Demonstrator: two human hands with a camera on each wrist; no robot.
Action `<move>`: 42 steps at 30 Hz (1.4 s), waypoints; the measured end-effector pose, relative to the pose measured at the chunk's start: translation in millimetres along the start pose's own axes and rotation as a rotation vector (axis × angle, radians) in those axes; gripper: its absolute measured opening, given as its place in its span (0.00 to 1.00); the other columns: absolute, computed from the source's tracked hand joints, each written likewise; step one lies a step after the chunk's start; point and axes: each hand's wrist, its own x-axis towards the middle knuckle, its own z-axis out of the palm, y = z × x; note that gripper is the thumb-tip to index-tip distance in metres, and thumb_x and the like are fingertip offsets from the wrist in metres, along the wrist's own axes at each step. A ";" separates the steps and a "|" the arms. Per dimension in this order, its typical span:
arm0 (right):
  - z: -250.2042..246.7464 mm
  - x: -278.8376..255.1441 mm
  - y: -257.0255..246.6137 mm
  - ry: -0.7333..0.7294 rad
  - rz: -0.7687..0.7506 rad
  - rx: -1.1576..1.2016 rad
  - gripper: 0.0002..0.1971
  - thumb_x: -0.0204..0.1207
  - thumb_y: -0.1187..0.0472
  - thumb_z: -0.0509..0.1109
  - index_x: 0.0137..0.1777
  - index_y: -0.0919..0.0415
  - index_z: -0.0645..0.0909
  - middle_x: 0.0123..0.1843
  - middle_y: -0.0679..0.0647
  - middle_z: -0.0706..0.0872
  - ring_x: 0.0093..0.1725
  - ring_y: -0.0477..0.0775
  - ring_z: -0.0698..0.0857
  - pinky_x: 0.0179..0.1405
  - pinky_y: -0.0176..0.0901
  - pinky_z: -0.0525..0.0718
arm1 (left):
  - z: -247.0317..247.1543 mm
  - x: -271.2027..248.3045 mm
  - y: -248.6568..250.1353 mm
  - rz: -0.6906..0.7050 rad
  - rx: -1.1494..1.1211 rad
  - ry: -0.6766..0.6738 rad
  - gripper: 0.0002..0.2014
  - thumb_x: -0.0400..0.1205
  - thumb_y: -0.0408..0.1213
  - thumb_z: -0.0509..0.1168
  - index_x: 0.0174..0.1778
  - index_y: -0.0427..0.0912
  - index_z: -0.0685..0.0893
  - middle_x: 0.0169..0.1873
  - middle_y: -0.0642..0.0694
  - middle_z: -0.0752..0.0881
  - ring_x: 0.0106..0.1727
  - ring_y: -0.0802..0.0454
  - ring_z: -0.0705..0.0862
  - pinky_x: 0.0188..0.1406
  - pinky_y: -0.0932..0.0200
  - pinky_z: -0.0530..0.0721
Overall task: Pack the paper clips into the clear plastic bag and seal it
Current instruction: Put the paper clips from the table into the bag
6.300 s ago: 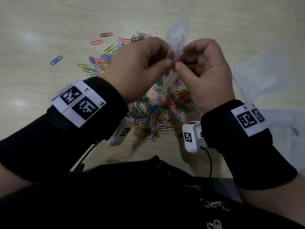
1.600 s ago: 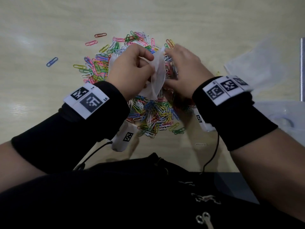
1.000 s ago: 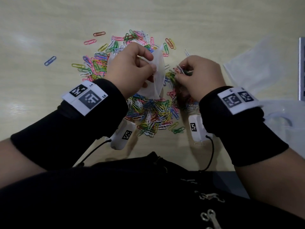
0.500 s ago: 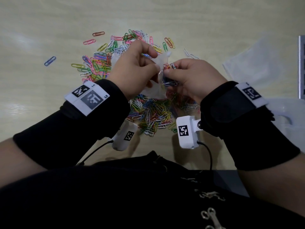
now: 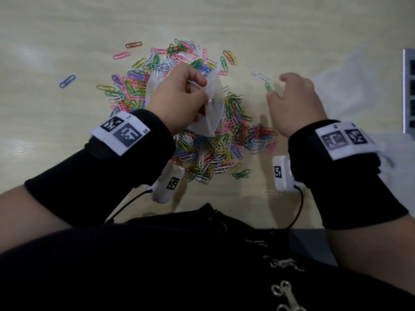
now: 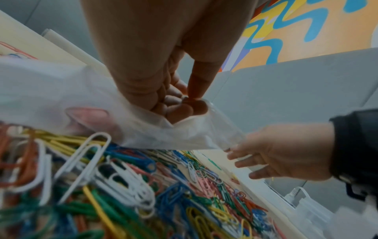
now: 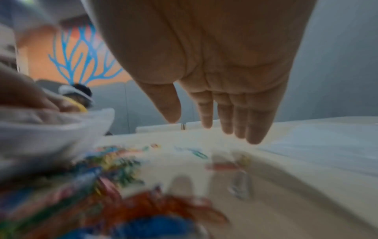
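Note:
A heap of coloured paper clips (image 5: 208, 140) covers the middle of the pale wooden table (image 5: 67, 30). My left hand (image 5: 179, 97) pinches the mouth of the small clear plastic bag (image 5: 213, 108) and holds it just above the heap; a few clips show through the bag (image 6: 88, 116). My right hand (image 5: 294, 102) hovers open to the right of the heap, fingers straight and empty in the right wrist view (image 7: 214, 126). A green clip (image 5: 268, 86) and two white clips (image 5: 258, 74) lie just left of its fingertips.
More clear bags (image 5: 354, 86) lie on the table at the right, under and beyond my right wrist. A dark grey edge (image 5: 408, 90) stands at the far right. Stray clips lie at the left (image 5: 67, 81) and near the front edge (image 5: 270, 192).
My right hand dropped its clips into the bag, let go and moved away to the right, now open. The left hand keeps holding the bag mouth in the same place.

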 end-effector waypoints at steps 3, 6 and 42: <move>16.0 2.4 16.8 -0.083 0.002 -0.033 0.29 0.84 0.49 0.54 0.82 0.57 0.54 0.85 0.58 0.52 0.84 0.60 0.56 0.82 0.58 0.58 | 1.0 -0.1 -3.7 -0.007 -0.001 -0.003 0.14 0.78 0.25 0.61 0.39 0.52 0.75 0.25 0.51 0.80 0.22 0.57 0.79 0.27 0.59 0.79; 32.6 -6.2 22.0 -0.170 -0.090 -0.113 0.32 0.85 0.45 0.51 0.84 0.56 0.48 0.86 0.58 0.42 0.85 0.60 0.43 0.83 0.60 0.48 | 1.6 0.0 -5.0 -0.004 0.021 -0.006 0.14 0.78 0.26 0.62 0.39 0.53 0.75 0.25 0.52 0.80 0.23 0.58 0.79 0.26 0.59 0.79; 27.5 -23.0 -44.7 -0.197 -0.130 0.477 0.12 0.77 0.56 0.67 0.60 0.50 0.81 0.48 0.49 0.87 0.45 0.52 0.85 0.56 0.57 0.86 | 7.9 -0.6 -3.2 -0.020 -0.038 -0.036 0.11 0.73 0.31 0.59 0.41 0.55 0.73 0.26 0.50 0.77 0.25 0.50 0.75 0.33 0.52 0.73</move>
